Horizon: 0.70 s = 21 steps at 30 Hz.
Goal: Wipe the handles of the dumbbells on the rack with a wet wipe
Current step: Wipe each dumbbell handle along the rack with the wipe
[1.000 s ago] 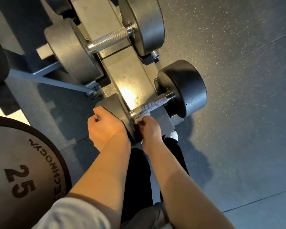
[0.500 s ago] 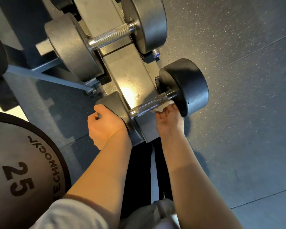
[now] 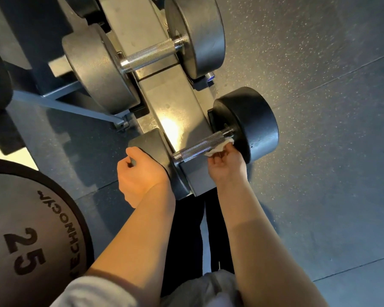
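Note:
The nearest dumbbell lies on the grey rack (image 3: pixel 164 100), with a knurled metal handle (image 3: pixel 200 147) between two black heads. My right hand (image 3: pixel 225 165) holds a white wet wipe (image 3: pixel 220 148) against the underside of the handle, near the right head (image 3: pixel 251 125). My left hand (image 3: pixel 140 173) grips the edge of the left head (image 3: pixel 153 147). A second dumbbell with a bare knurled handle (image 3: pixel 151 55) sits higher on the rack.
A large weight plate marked 25 (image 3: pixel 31 235) fills the lower left. A grey metal brace (image 3: pixel 64 107) runs from the rack to the left. Dark speckled rubber floor (image 3: pixel 319 129) spreads to the right. My dark trouser legs (image 3: pixel 191 229) stand under the rack's end.
My right hand slid the wipe along the handle from the left end to the right end. My left hand stayed on the left head.

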Motion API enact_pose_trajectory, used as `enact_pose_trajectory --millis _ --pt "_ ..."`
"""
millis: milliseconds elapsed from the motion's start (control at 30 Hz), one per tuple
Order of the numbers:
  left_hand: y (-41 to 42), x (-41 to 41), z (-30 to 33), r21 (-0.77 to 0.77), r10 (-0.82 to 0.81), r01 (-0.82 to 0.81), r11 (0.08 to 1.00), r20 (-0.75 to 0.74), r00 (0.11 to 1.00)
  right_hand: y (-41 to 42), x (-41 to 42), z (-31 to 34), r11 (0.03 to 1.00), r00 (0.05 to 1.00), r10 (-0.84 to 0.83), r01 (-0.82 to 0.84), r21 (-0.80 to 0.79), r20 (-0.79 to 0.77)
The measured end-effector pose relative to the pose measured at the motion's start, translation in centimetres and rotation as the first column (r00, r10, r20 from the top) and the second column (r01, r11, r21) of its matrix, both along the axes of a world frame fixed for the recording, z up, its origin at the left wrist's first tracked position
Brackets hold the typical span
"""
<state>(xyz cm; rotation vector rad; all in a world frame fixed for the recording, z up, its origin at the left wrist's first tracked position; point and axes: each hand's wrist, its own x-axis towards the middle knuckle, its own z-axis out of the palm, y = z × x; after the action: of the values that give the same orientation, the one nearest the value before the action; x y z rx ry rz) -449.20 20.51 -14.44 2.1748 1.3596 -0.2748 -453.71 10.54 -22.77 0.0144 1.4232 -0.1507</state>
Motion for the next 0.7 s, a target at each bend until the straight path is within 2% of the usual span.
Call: enact_pose_trajectory --millis 200,533,700 --pt "0.0 -0.1 0.0 0.025 -0.010 0.010 1.000 0.002 1.000 -0.2 -0.3 0.5 0.998 0.999 0.042 -0.042 0.041 0.016" --pt "-0.1 -0.2 -0.2 0.042 -0.010 0.010 0.999 0.014 1.000 -0.8 -0.5 0.7 0.983 1.000 -0.022 0.025 0.184 -0.016" --pt "0.0 -0.2 -0.4 0.035 -0.005 0.005 0.999 0.005 1.000 -0.9 0.0 0.6 0.983 0.992 -0.096 0.107 0.146 -0.079"
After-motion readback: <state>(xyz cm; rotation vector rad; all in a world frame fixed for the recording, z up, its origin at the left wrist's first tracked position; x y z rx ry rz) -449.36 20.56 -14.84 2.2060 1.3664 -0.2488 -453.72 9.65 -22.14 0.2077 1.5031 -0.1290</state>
